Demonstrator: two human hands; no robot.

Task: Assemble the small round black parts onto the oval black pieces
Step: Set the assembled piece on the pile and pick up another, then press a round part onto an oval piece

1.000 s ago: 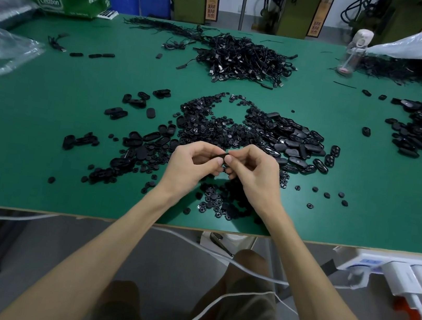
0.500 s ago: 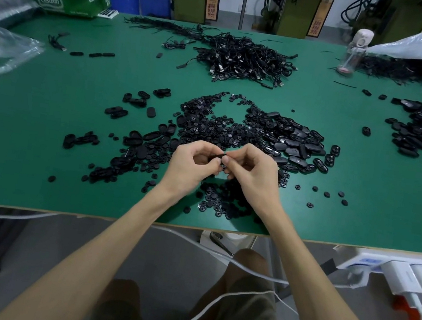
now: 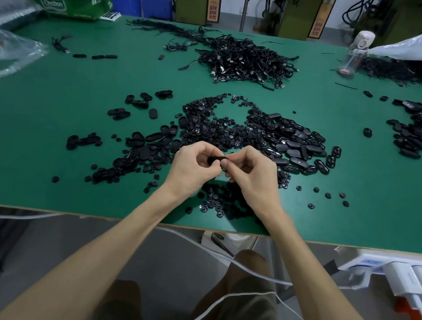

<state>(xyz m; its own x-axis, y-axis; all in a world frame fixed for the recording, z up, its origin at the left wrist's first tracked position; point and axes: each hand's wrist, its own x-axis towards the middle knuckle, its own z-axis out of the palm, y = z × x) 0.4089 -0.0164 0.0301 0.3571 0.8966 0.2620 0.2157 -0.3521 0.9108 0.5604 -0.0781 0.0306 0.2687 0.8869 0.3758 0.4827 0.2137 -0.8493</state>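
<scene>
While both hands work just above the green bench (image 3: 44,135), the head view shows the left hand (image 3: 192,169) and right hand (image 3: 251,176) with fingers curled, pinching one oval black piece (image 3: 215,158) between them. No sight of the small round part, so seating can't be told. Risk: an off-centre press pops it out, dropping it into the loose round parts (image 3: 220,202) below, where it's lost.

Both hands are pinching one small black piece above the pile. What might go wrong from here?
1. The small black plastic piece is held only by fingertips of the left hand and right hand; a slip would probably drop it into the heap of small round black parts below, where it blends in.
2. That heap lies near the front edge of the green table; a sweeping wrist might knock parts off.
</scene>
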